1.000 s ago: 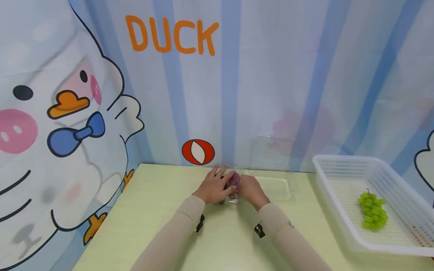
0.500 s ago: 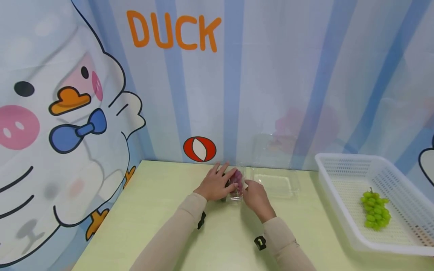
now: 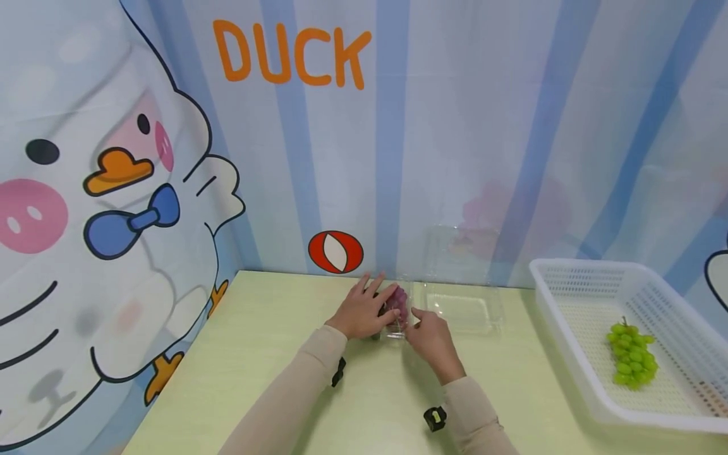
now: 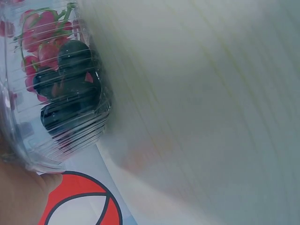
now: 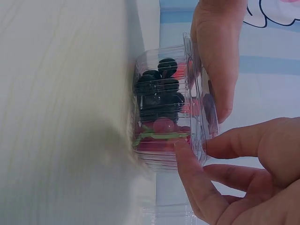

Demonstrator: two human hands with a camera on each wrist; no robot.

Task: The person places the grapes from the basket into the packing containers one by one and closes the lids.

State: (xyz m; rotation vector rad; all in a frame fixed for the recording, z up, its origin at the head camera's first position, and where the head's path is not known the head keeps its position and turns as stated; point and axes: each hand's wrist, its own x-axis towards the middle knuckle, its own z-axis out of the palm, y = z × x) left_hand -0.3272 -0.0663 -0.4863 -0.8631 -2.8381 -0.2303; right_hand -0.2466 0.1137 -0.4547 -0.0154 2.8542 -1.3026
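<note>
A clear plastic fruit box (image 3: pixel 394 333) stands on the table near the curtain, holding red grapes (image 3: pixel 400 299) and dark grapes (image 5: pixel 159 93). Across its top rests my left hand (image 3: pixel 358 311), fingers spread. At the box's right side, my right hand (image 3: pixel 433 339) pinches the rim between thumb and index finger, as the right wrist view shows. Green stems (image 5: pixel 161 136) show through the ribbed wall there. In the left wrist view the dark grapes (image 4: pixel 70 89) lie against the box's near end. My left hand hides much of the lid in the head view.
To the right stands another clear box (image 3: pixel 462 309), its lid (image 3: pixel 462 253) raised against the curtain. Farther right, a white plastic basket (image 3: pixel 574 379) holds a bunch of green grapes (image 3: pixel 632 355). A duck-print curtain (image 3: pixel 455 126) rises behind the table (image 3: pixel 273 316).
My right hand has shifted right and slightly nearer along the box's side, showing more of the red grapes. The left hand stays on the box. The head view has tilted slightly.
</note>
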